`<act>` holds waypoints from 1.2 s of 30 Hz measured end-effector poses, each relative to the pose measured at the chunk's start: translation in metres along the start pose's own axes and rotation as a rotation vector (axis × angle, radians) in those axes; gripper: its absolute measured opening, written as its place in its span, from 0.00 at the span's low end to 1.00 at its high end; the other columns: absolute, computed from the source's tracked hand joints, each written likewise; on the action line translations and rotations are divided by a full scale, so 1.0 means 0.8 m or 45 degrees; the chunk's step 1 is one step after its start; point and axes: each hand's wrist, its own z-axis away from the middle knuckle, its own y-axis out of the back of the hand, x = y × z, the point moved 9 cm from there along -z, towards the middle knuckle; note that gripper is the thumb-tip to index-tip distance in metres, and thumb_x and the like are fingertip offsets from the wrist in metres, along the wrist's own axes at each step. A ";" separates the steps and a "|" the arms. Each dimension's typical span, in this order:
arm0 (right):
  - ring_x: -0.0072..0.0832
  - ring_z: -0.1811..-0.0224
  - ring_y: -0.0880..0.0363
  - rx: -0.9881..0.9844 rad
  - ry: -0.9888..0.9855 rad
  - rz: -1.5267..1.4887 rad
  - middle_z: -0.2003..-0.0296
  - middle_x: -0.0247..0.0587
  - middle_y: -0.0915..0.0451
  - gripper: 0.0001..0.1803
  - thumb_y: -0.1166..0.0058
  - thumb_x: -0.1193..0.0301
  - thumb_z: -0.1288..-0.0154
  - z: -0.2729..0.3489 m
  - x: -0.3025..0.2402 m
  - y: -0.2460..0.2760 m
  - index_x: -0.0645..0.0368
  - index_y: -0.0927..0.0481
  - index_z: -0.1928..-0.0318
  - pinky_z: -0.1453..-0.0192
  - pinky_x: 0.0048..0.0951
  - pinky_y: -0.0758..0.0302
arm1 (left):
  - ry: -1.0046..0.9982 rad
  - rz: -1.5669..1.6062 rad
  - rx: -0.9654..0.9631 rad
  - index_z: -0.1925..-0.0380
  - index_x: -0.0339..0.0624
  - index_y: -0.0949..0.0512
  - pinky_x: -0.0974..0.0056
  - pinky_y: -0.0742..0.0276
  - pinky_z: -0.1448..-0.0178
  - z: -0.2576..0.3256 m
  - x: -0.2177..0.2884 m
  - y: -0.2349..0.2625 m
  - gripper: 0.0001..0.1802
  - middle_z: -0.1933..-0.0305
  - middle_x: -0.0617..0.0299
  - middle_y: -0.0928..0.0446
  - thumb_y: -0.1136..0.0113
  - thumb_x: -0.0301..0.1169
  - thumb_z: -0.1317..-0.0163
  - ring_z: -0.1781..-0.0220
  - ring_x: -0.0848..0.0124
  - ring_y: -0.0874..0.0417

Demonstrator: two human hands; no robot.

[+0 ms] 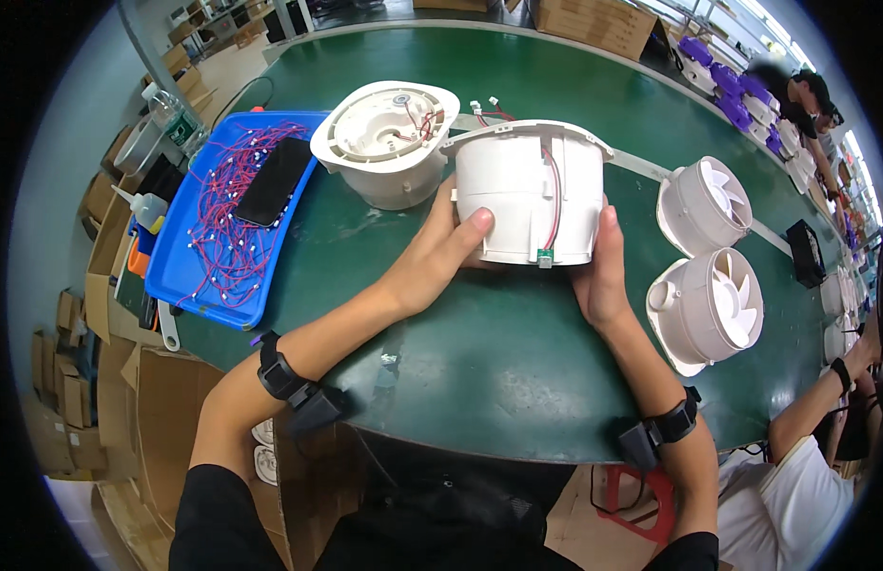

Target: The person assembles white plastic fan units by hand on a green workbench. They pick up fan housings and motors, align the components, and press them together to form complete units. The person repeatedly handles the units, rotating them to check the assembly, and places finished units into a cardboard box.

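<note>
Between my two hands is a white plastic fan housing (503, 195), held up over the green table. A red and dark wire (557, 205) runs down its side to a small green circuit board (545, 255) at the lower edge. My left hand (439, 249) grips the left side, thumb on the wall and other fingers hidden behind. My right hand (603, 271) presses against the right side, its fingers partly hidden. Just left of it stands a second white housing (389, 181), with wires inside its open top. Small white connectors (484, 107) on wires show behind the held housing.
A blue tray (165, 271) at the left holds many red wires (222, 238) and a black phone (273, 181). Two white fan housings (705, 205) with blades lie at the right, near a black box (804, 252). Co-workers sit along the right. A bottle (175, 119) stands behind the tray.
</note>
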 end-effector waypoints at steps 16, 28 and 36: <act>0.34 0.34 0.39 -0.056 -0.057 -0.103 0.39 0.50 0.38 0.47 0.46 0.47 0.37 0.001 -0.003 -0.003 0.67 0.50 0.32 0.30 0.35 0.42 | 0.000 -0.115 0.061 0.33 0.31 0.52 0.60 0.18 0.54 0.001 0.007 0.008 0.42 0.42 0.41 0.33 0.49 0.50 0.33 0.46 0.59 0.24; 0.34 0.34 0.39 -0.089 -0.013 -0.006 0.38 0.50 0.37 0.47 0.47 0.46 0.38 0.002 -0.008 -0.006 0.67 0.49 0.32 0.29 0.35 0.44 | -0.009 -0.191 0.144 0.38 0.30 0.45 0.64 0.24 0.54 0.001 0.009 0.023 0.36 0.54 0.41 0.24 0.47 0.48 0.33 0.55 0.66 0.20; 0.34 0.33 0.39 -0.106 -0.121 -0.083 0.35 0.45 0.37 0.44 0.53 0.43 0.35 0.002 0.007 0.006 0.62 0.45 0.31 0.29 0.38 0.44 | 0.070 -0.043 0.184 0.38 0.26 0.46 0.62 0.20 0.52 0.002 0.010 0.024 0.39 0.54 0.40 0.23 0.46 0.49 0.33 0.49 0.63 0.20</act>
